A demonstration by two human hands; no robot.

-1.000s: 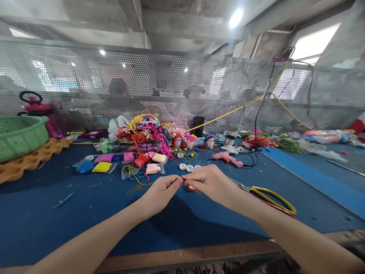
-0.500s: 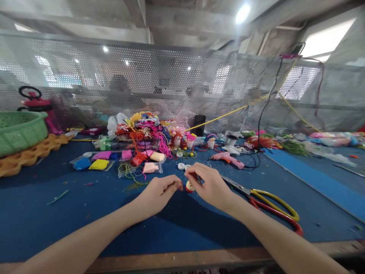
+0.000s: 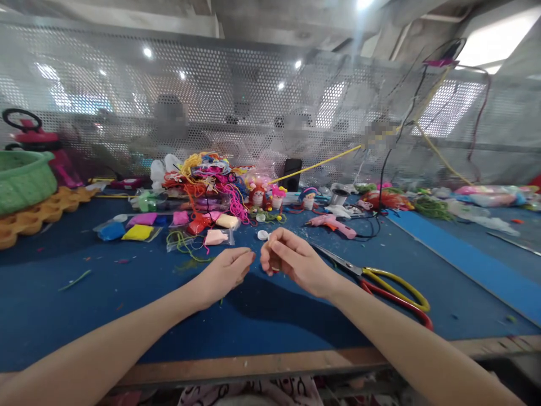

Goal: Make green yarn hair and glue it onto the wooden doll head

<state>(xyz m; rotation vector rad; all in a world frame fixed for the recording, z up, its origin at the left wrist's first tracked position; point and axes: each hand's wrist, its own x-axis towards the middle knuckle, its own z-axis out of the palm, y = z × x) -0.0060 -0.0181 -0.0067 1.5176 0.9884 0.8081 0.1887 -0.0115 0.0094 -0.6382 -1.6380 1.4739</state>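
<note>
Above the middle of the blue table [image 3: 169,316], my left hand [image 3: 222,276] is closed in a pinch. What it holds, if anything, is too small to make out; a bit of green strand [image 3: 221,301] shows just below it. Across a narrow gap, my right hand [image 3: 298,262] has its thumb and forefinger pressed together and the other fingers curled. A small pale and red piece [image 3: 275,270] is mostly hidden behind those fingers; I cannot tell whether they grip it. A white cap [image 3: 262,234] lies just beyond, and large scissors [image 3: 359,270] with yellow and red handles lie beside my right wrist.
Behind are small yarn-haired figures [image 3: 308,198], a tangled yarn pile [image 3: 211,175] and a pink glue gun [image 3: 332,224]. Bagged clay, including a yellow pack [image 3: 138,232], lies left. A green basket [image 3: 25,180] stands over an egg tray [image 3: 42,217]. A perforated metal screen [image 3: 236,107] rises behind.
The view has tilted down slightly. My right hand's fingers have curled and now cover most of the pale and red piece, which stood on the table beside them. My left hand remains pinched.
</note>
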